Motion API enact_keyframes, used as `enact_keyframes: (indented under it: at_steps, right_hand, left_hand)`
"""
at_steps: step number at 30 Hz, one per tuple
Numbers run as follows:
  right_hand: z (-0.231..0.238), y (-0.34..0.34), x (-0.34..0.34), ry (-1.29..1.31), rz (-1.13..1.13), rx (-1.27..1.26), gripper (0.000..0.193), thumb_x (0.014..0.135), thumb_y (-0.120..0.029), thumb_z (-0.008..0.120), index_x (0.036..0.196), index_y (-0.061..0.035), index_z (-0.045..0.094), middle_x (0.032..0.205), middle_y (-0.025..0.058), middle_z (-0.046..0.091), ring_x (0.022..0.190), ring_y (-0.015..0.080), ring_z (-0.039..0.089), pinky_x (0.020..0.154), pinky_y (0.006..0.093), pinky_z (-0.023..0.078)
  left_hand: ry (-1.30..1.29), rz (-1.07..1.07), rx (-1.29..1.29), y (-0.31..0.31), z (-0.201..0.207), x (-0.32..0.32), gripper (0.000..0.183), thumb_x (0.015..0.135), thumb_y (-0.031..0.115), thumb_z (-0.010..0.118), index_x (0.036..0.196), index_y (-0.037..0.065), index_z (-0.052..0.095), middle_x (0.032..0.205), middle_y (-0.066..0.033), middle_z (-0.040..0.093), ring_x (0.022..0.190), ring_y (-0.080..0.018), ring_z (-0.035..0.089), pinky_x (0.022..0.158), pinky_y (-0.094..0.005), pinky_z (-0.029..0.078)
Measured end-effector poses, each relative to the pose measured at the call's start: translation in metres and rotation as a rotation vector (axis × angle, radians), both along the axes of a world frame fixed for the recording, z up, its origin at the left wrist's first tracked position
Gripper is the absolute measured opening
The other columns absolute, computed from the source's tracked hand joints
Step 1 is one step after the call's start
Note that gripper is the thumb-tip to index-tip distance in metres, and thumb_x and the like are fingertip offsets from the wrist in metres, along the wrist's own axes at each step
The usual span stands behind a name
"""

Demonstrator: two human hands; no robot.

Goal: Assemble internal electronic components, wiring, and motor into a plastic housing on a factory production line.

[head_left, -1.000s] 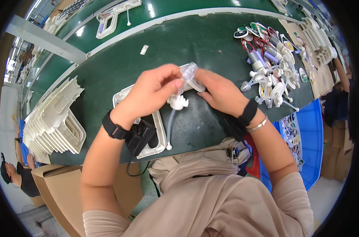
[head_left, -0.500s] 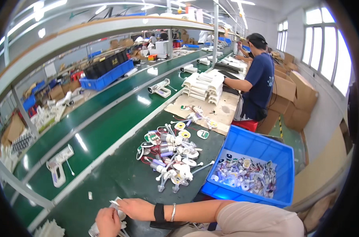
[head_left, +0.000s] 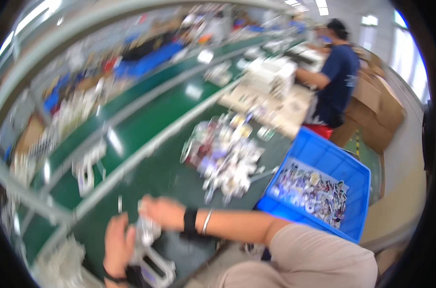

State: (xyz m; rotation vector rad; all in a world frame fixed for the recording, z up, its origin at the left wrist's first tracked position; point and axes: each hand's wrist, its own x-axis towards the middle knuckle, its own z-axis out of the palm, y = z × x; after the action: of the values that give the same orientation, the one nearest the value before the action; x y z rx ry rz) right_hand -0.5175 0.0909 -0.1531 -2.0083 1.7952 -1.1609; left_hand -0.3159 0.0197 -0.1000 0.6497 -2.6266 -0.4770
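Note:
The whole view is blurred. My left hand (head_left: 118, 247), with its fingers stretched upward and thumb apart, is beside a white gun-shaped plastic housing (head_left: 167, 271) with a loop handle. My right hand (head_left: 163, 212) is closed at the far end of this housing, over a clear or whitish part (head_left: 147, 231). A pale spot shows at the right fingertips, too smeared to name. Farther off on the dark green bench lies a heap of small white, purple and clear parts with red wires (head_left: 227, 158).
A blue bin (head_left: 357, 192) of similar parts stands to the right. A conveyor (head_left: 146, 120) carrying white housings (head_left: 86, 173) runs along the left. White pieces (head_left: 59, 261) are piled at lower left. Ahead, a co-worker (head_left: 340, 77) in dark blue stands by stacked white shells (head_left: 271, 77).
The view has swung, so the scene sits farther right. My left hand has come off its curled grip and its fingers are straighter. More of the white housing now shows between my arms.

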Motion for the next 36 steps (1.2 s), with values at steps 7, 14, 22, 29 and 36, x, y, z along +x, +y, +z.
enact_keyframes:
  at_steps: [7,14,22,29,36]
  right_hand:
    - [0.017,-0.018,-0.049,0.146,-0.019,0.189,0.042,0.091,-0.038,0.057,0.08,0.0019,0.061,0.068,0.0199,0.065,0.061,0.0343,0.065,0.058,0.0422,0.052]
    - [0.029,-0.019,-0.043,0.004,0.064,0.593,0.046,0.092,-0.037,0.058,0.084,0.0079,0.064,0.063,0.0135,0.063,0.048,0.0179,0.064,0.051,0.0306,0.05]
    - [0.023,-0.007,-0.039,0.034,-0.041,0.546,0.037,0.09,-0.031,0.063,0.09,0.0057,0.065,0.065,0.0088,0.064,0.046,0.012,0.058,0.044,0.0259,0.043]
    - [0.014,-0.007,-0.044,0.166,-0.07,0.393,0.035,0.09,-0.031,0.064,0.091,0.0045,0.064,0.062,0.0125,0.06,0.055,0.0179,0.059,0.051,0.0314,0.044]
    - [-0.01,0.007,-0.025,0.387,-0.192,0.434,0.037,0.094,-0.034,0.053,0.085,0.0025,0.054,0.061,0.0228,0.061,0.061,0.043,0.061,0.059,0.0485,0.051]
  left_hand:
    - [-0.346,0.112,-0.132,0.001,-0.036,0.035,0.074,0.076,0.04,0.073,0.135,0.003,0.045,0.128,-0.0164,0.053,0.115,-0.0363,0.051,0.101,-0.044,0.038]
    - [-0.291,0.195,-0.125,0.019,-0.051,0.037,0.073,0.075,0.045,0.071,0.13,0.002,0.05,0.125,-0.014,0.056,0.111,-0.0323,0.054,0.095,-0.0426,0.042]
    - [-0.229,0.241,-0.172,0.029,-0.056,0.035,0.072,0.073,0.044,0.072,0.126,0.0,0.053,0.122,-0.0134,0.057,0.108,-0.0308,0.056,0.09,-0.0414,0.045]
    - [-0.214,0.223,-0.146,0.025,-0.056,0.03,0.072,0.071,0.043,0.073,0.125,0.0,0.053,0.121,-0.0131,0.057,0.107,-0.0305,0.056,0.088,-0.0409,0.046]
    - [-0.26,0.23,-0.16,0.033,-0.053,0.03,0.075,0.068,0.043,0.074,0.126,0.0,0.052,0.121,-0.0131,0.057,0.107,-0.0307,0.056,0.087,-0.0413,0.046]
